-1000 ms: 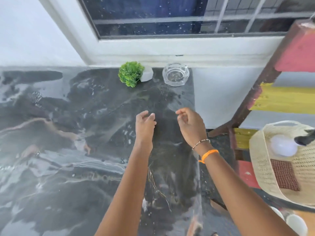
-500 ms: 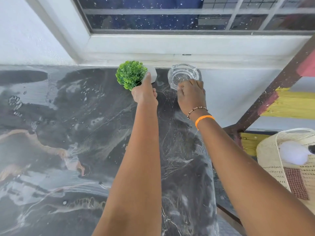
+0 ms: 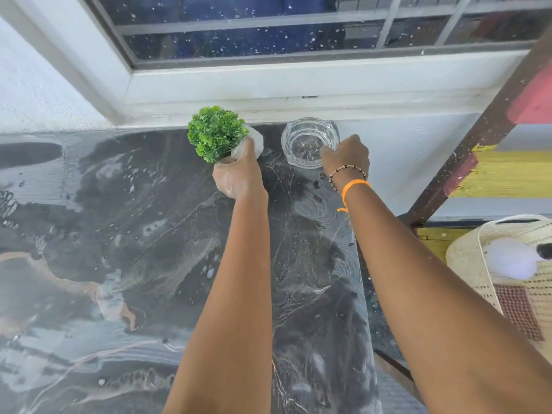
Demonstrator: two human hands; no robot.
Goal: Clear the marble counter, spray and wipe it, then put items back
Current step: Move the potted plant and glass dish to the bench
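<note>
A dark marble counter [image 3: 119,234] with pale veins fills the lower left. At its far edge, under the window, a small green plant [image 3: 216,131] leans left in a white pot. My left hand [image 3: 239,174] is closed around that pot from the near side. Just to the right stands a clear glass ashtray [image 3: 307,138]. My right hand [image 3: 346,155], with a bead bracelet and an orange band at the wrist, grips the ashtray's near right rim.
A white window sill [image 3: 298,82] and wall run behind the counter. Right of the counter stands a painted wooden frame [image 3: 478,138] in red and yellow. A woven cream basket [image 3: 466,258] at lower right holds a white round object and a checked cloth.
Both hands reached from the middle of the counter to its far edge. The left closed on the plant pot, the right on the ashtray. The view moved closer.
</note>
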